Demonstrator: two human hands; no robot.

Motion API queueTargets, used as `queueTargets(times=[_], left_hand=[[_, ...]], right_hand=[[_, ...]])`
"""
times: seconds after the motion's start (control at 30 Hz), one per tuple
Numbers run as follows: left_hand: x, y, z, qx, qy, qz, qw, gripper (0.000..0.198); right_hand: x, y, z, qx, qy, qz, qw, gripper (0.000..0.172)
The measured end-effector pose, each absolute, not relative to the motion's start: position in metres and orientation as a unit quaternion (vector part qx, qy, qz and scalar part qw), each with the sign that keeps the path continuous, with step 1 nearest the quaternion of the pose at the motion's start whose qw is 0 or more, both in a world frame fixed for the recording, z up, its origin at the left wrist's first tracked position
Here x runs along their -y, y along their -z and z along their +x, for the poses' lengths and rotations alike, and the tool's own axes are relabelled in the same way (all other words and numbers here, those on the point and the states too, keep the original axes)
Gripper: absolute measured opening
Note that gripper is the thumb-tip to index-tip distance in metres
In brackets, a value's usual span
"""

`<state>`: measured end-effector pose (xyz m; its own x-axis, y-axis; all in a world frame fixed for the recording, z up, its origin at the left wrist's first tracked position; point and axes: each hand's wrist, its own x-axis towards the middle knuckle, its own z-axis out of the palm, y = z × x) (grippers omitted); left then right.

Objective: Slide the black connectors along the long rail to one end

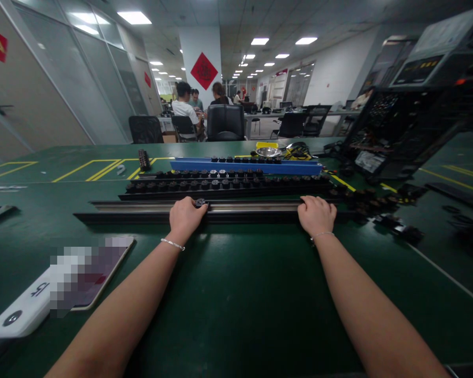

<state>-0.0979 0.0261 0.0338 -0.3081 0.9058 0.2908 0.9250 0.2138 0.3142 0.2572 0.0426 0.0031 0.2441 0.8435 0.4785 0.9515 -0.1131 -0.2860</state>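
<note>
A long black rail (252, 216) with a pale inner channel lies across the green table. My left hand (186, 215) is closed at its left part, thumb and fingers around a small round black piece (200, 202) in the channel. Farther right, my right hand (317, 212) grips the same rail with bent fingers over its far edge. Just behind the rail stand rows of round black parts (189, 185) on a black strip. Beyond them is a blue rail (244, 167) with more black parts on it.
A phone (112, 268) and a white device (21, 310) lie at the left front. Loose black parts (398, 226) are scattered at the right, near an open computer case (378, 131). A yellow tray (267, 145) stands at the back; people (186, 107) sit beyond the table.
</note>
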Motion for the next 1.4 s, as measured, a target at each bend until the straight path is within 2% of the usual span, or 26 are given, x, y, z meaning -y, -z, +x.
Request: queueTargets(times=[1.4], left_hand=[[-0.027,-0.025,-0.063,0.748,0.25,-0.613,0.047,0.041]], right_hand=[[-0.043,-0.003,0.257,0.607,0.108,-0.739,0.27,0.044]])
